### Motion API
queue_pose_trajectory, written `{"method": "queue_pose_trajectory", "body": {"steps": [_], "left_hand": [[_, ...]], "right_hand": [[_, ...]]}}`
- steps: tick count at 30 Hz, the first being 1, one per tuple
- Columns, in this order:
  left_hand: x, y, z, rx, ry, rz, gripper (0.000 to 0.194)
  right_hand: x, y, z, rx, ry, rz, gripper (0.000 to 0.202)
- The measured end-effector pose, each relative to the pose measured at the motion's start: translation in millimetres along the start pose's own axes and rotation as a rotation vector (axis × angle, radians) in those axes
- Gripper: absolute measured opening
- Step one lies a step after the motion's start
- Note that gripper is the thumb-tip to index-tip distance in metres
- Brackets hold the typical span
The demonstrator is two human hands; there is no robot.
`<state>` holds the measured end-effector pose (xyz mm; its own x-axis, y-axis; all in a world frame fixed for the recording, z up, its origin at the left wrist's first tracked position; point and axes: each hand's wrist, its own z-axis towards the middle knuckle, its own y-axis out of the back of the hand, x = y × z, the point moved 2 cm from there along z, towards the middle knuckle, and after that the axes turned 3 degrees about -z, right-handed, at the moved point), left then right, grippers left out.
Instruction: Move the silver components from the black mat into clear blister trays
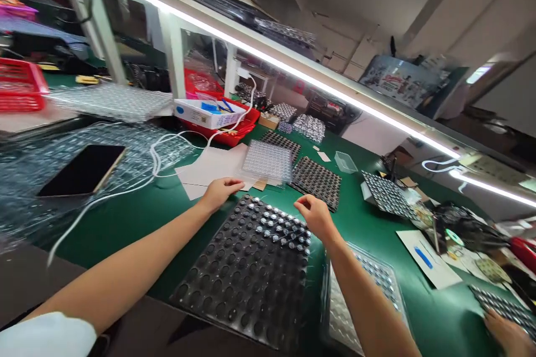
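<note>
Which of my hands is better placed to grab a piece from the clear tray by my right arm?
Right, I'd say. Your right hand is nearer the clear tray, and that forearm already passes over it. Your left hand is beyond the black tray's far left corner.

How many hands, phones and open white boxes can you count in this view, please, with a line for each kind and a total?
Hands: 3 (the wearer's left hand and right hand, plus another person's hand at the lower right edge)
Phones: 1 (dark-screened phone)
Open white boxes: 1 (white box)
Total: 5
</note>
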<state>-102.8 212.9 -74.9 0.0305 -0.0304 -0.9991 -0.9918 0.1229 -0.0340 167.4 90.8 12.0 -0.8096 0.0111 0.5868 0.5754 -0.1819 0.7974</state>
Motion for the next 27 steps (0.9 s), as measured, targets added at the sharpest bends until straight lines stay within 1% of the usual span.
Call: {"method": "queue_pose_trajectory", "body": {"steps": [2,5,7,9,10,12,14,16,18,20,23,25,27], "left_hand": [[-7.1,0.5,-2.2,-0.006,-0.001,-0.006,0.05],[-28.3,-6.7,-14.2,0.008,-0.008,-0.022,0.05],[-47.1,-21.0,-29.1,0.061,-0.035,0.005,0.048],[-65.4,-44.4,-47.4,0.158,-0.068,0.061,0.044],[-73.1,-58.9,-56.9,0.222,-0.079,0.093,0.042],[-84.1,-91.0,-74.8,0.364,-0.085,0.145,0.037],[-89.0,-124.3,-90.4,0.51,-0.076,0.188,0.033],[-88.6,-156.2,-103.8,0.637,-0.067,0.233,0.029],[-84.8,-186.1,-115.3,0.74,-0.08,0.295,0.026],[-79.1,-214.2,-124.8,0.819,-0.108,0.378,0.022],[-69.5,-252.2,-134.4,0.902,-0.16,0.51,0.018],[-63.5,-273.8,-138.1,0.935,-0.201,0.597,0.016],[-57.9,-291.2,-140.2,0.948,-0.225,0.691,0.015]], "right_hand": [[-26.1,32.5,-27.5,-0.039,-0.048,0.008,0.023],[-77.0,75.5,-72.1,-0.093,-0.187,-0.007,0.026],[-109.4,94.4,-97.8,-0.089,-0.287,-0.023,0.028],[-132.3,104.3,-116.7,-0.06,-0.347,-0.028,0.028],[-139.3,106.5,-123.6,-0.043,-0.36,-0.034,0.027],[-145.4,107.7,-133.5,-0.01,-0.369,-0.081,0.024],[-144.6,106.8,-139.4,0.028,-0.37,-0.168,0.019],[-141.4,105.0,-142.2,0.075,-0.367,-0.239,0.015],[-138.6,102.4,-142.6,0.12,-0.357,-0.275,0.012],[-136.8,99.0,-141.2,0.147,-0.344,-0.297,0.011],[-135.6,93.3,-138.7,0.149,-0.341,-0.329,0.01],[-134.6,90.6,-138.5,0.133,-0.353,-0.354,0.008],[-133.4,91.0,-140.6,0.094,-0.359,-0.407,0.005]]}}
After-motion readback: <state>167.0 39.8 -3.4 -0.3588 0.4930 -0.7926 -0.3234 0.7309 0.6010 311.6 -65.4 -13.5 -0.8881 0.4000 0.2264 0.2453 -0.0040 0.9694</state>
